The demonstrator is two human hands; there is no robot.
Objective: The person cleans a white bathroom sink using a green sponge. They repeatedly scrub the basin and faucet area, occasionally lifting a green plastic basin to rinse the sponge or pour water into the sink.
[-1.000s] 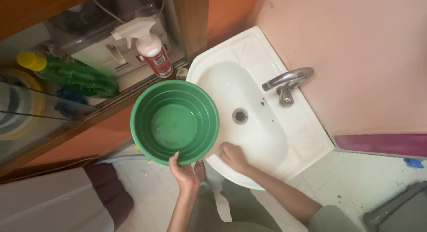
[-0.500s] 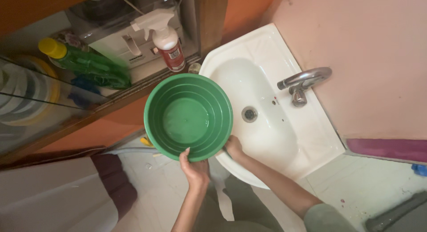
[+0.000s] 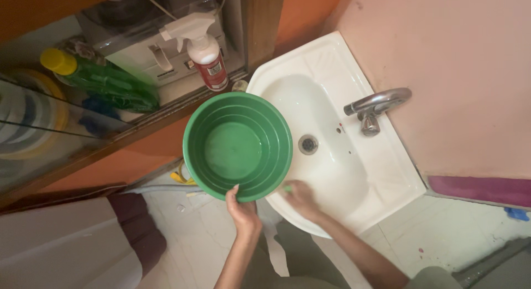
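the left hand [image 3: 242, 211] is clamped on the near rim of the green basin [image 3: 238, 146], held beside the white sink [image 3: 387, 173]. the right hand [image 3: 297, 195] rests loosely curled at the sink's front edge, its grip unclear. the basin looks mid-carry; keeping it level calls for a steady hold.

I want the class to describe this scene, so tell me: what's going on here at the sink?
A person holds a green bowl by its near rim with the left hand, partly over the white sink's left edge. The bowl looks wet inside. The right hand is blurred at the sink's front edge beside the bowl; what it grips is unclear. The tap shows no running water.
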